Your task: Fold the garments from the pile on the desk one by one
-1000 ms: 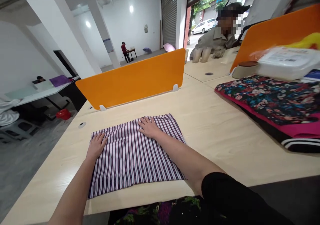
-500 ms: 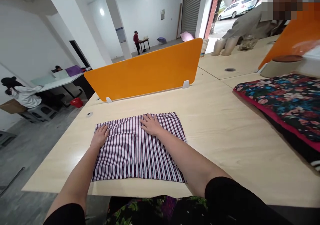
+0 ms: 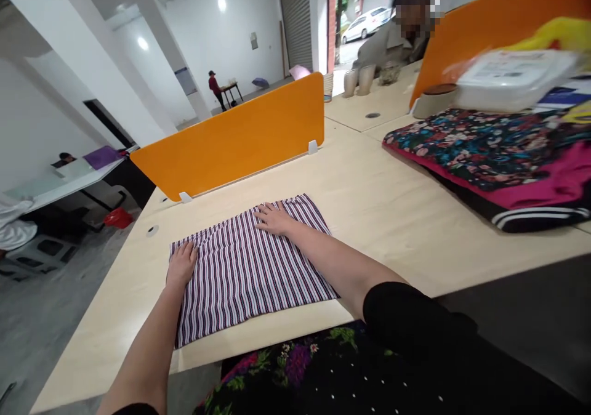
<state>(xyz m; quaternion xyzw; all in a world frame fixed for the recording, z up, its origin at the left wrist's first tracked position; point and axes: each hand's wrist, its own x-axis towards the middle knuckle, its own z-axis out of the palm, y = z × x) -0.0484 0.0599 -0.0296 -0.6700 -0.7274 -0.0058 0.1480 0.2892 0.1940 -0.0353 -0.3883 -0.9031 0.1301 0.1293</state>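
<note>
A striped cloth [image 3: 249,273], folded into a rough rectangle, lies on the pale wooden table [image 3: 360,218] before me. Its stripes are white, dark and reddish, and small wrinkles run along its far edge. My left hand [image 3: 183,262] rests flat on the cloth's far left corner, fingers pointing away from me. My right hand [image 3: 274,219] presses on the far edge, right of the middle, with its fingers spread. Neither hand grips the fabric. Whether the cloth is one garment or a plain piece, I cannot tell.
An orange divider [image 3: 240,135] stands behind the cloth. To the right lies a pile of floral clothes [image 3: 462,150], with a white plastic box [image 3: 512,79] behind it. A person [image 3: 392,42] sits across the table near several cups. A red bucket [image 3: 119,218] is on the floor.
The view has swung to the right, bringing more of the clothes pile, the box and the seated person into sight. Both hands stay flat on the cloth in about the same places.
</note>
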